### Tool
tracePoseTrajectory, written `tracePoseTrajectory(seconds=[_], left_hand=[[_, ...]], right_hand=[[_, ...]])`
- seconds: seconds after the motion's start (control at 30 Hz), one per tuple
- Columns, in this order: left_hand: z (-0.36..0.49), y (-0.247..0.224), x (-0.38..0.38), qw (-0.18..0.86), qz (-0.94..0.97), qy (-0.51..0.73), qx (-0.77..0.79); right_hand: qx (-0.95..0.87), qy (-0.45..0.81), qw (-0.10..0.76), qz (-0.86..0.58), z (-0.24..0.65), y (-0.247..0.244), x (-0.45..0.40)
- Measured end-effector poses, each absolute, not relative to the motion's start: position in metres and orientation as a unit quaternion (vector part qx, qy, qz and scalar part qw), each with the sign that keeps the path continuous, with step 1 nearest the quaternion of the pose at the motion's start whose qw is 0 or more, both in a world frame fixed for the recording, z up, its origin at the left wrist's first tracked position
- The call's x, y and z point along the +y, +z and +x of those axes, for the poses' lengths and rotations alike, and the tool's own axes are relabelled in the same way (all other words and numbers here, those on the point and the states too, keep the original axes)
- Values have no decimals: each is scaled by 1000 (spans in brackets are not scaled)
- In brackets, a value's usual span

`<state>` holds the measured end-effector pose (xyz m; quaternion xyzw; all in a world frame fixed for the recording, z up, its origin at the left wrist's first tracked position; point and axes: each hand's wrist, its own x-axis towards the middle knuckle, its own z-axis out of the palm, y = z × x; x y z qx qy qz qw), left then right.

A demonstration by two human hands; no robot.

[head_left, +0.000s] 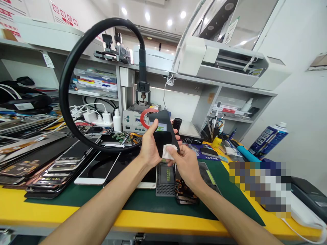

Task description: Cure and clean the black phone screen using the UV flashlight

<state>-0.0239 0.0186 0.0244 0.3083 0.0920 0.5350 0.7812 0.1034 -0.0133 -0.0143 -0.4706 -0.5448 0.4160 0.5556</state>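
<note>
As left hand (149, 146) grips, phone (164, 139) inside

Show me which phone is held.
The black phone in the left hand, the right hand holding a white wipe to it; other phones lie on the bench.

Phone (163, 139) black; tissue (165, 154) white; mat (232, 190) dark green; table edge (163, 219) yellow; tape roll (143, 119) red; spray can (265, 141) blue-white.

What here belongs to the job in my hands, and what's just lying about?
In the job: black phone, held by the left hand; white wipe, held against it by the right hand.

Apparently just lying about: red tape roll, spray can, white bottle, stacked phone parts.
</note>
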Motion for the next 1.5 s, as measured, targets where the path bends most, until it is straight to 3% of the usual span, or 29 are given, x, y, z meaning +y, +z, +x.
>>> tracePoseTrajectory(seconds=[0.27,0.4,0.67,0.93,1.5], left_hand=[[-28,18,31,783,307,530,112],[-22,15,28,799,327,474,173],[-6,10,11,808,387,421,140],[-4,6,6,823,436,324,167],[-2,7,4,828,440,277,211]], right_hand=[[-594,468,471,-453,123,-3,-11],[-583,424,501,-478,133,-2,-3],[-649,380,543,-374,144,16,-6],[-620,336,593,-390,147,29,-14],[-607,235,596,-470,166,34,-2]])
